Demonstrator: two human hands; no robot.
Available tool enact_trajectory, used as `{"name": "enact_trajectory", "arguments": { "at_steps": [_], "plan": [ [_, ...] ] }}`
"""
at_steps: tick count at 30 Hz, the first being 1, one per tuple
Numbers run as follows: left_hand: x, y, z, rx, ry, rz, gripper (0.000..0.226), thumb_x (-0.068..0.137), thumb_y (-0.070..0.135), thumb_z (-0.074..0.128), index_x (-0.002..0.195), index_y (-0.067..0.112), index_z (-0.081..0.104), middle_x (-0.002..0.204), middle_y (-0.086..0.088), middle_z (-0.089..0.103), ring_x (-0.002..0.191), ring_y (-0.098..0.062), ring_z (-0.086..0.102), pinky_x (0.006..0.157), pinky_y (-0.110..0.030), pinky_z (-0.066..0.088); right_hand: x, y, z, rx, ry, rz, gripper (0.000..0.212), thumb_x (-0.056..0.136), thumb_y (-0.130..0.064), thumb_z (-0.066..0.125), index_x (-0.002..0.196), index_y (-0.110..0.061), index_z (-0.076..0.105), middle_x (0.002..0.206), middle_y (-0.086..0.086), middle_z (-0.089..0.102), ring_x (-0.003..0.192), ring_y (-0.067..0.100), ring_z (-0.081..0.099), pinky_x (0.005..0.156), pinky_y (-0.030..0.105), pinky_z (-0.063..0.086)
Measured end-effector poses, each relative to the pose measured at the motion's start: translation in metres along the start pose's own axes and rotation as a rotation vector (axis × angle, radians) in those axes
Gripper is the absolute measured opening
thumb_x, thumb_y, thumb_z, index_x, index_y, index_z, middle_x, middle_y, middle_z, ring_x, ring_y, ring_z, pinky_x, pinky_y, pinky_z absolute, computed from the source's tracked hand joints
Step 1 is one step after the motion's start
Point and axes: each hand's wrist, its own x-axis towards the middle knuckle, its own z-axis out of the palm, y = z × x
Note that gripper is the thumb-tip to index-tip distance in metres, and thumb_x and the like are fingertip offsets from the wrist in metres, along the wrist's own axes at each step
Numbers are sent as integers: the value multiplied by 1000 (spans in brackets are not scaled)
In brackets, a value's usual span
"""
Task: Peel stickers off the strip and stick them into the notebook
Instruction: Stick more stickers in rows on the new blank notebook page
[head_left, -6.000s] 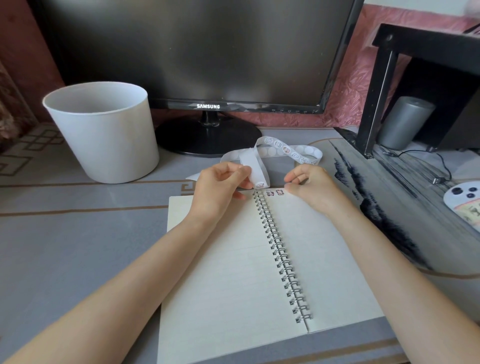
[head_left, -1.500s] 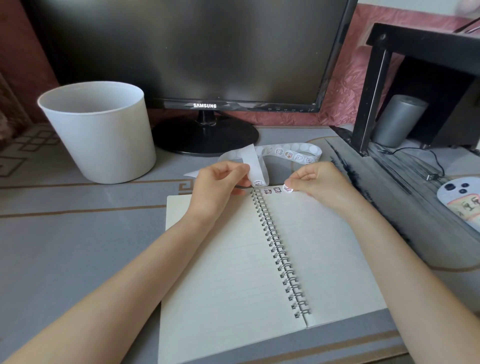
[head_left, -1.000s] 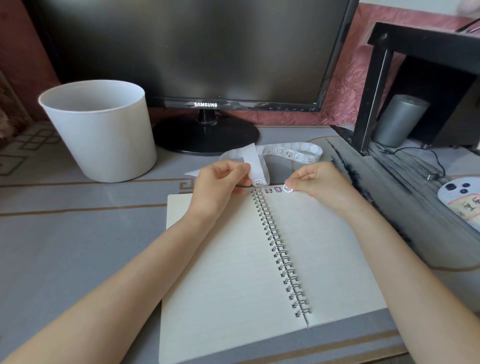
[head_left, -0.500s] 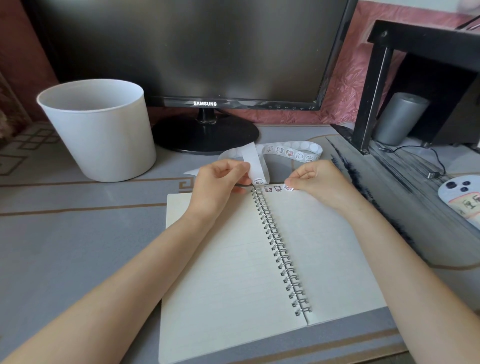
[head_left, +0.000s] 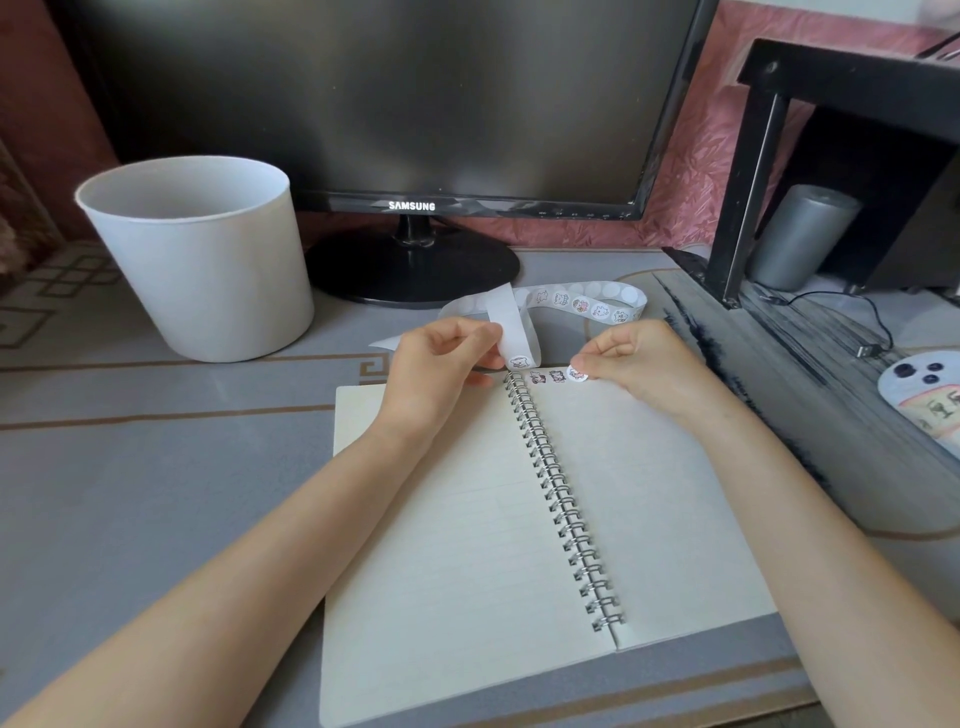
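The sticker strip (head_left: 571, 304) is a white paper band that loops over the table just behind the notebook (head_left: 457, 545). A row of small round picture stickers shows on its far bend, and its near end hangs down just above the top of the wire spiral (head_left: 563, 506). The left hand (head_left: 441, 364) grasps that near end, fingers curled and thumb pressed against the paper, with one sticker (head_left: 519, 361) showing on the strip just below the fingertips. The right hand (head_left: 639, 358) is curled too, its thumb and forefinger pinching a round white sticker (head_left: 575, 374) at the top edge of the right page. That sticker sits just beside two small stickers (head_left: 546, 376) already stuck in a row next to the spiral; whether it touches the paper cannot be told. The notebook lies open and flat on the grey table (head_left: 130, 493), both lined pages otherwise blank. A white bucket (head_left: 197, 260) stands to the left, and a dark monitor (head_left: 389, 104) on a round black foot stands behind the strip. On the right are a black shelf (head_left: 831, 93), a grey cylinder (head_left: 802, 236) under it, a thin black cable (head_left: 878, 332) and, at the edge of view, a white object with dark dots (head_left: 924, 395).
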Motion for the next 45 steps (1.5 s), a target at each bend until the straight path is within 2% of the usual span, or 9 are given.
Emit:
{"name": "enact_trajectory", "arguments": {
  "at_steps": [3, 7, 15, 23, 28, 35, 45],
  "plan": [
    [0, 0, 0, -1, 2, 1, 17, 92, 13, 59, 87, -1, 68, 82, -3, 67, 66, -6, 63, 60, -18, 51, 0, 0, 0, -10, 6, -5, 6, 81, -20, 73, 81, -15, 70, 72, -2, 68, 45, -8, 50, 53, 17, 35],
    [0, 1, 0, 6, 2, 5, 17, 92, 12, 59, 87, -2, 68, 79, -1, 67, 65, -6, 63, 62, -18, 53, 1, 0, 1, -23, 10, -15, 7, 81, -18, 72, 83, -12, 70, 69, -2, 67, 43, -8, 49, 41, 6, 31],
    [-1, 1, 1, 10, 5, 3, 15, 92, 12, 59, 85, 1, 67, 77, -3, 66, 62, -3, 63, 59, -16, 52, -1, -2, 2, -38, 7, -14, 5, 81, -18, 72, 80, -14, 70, 70, -1, 67, 57, 6, 52, 51, 20, 34],
    [-1, 1, 1, 8, 3, 6, 15, 92, 11, 58, 86, 1, 67, 78, -4, 66, 63, -4, 63, 61, -18, 53, 0, -2, 2, -50, 13, -12, 9, 81, -19, 72, 85, -11, 71, 74, 3, 68, 55, 6, 49, 50, 20, 32],
    [0, 1, 1, 5, 2, 6, 16, 92, 11, 58, 88, -2, 67, 79, -5, 66, 63, -4, 63, 62, -19, 53, 1, -1, 2, -67, 18, -9, 10, 81, -21, 73, 84, -12, 71, 70, -1, 65, 45, -2, 46, 48, 20, 31],
    [0, 1, 0, 6, 4, 10, 20, 92, 12, 59, 92, -6, 67, 76, -6, 65, 62, -3, 62, 59, -16, 52, -1, -2, 3, -82, 14, -20, 7, 81, -20, 72, 82, -13, 71, 74, 3, 68, 60, 11, 51, 46, 19, 32],
    [0, 0, 1, -4, 5, 2, 18, 91, 11, 59, 91, -5, 67, 81, -9, 66, 66, -7, 63, 59, -17, 52, 1, 0, 6, -97, 30, -36, 7, 79, -22, 74, 79, -16, 69, 74, 1, 67, 59, 9, 52, 50, 23, 32]
  ]
}}
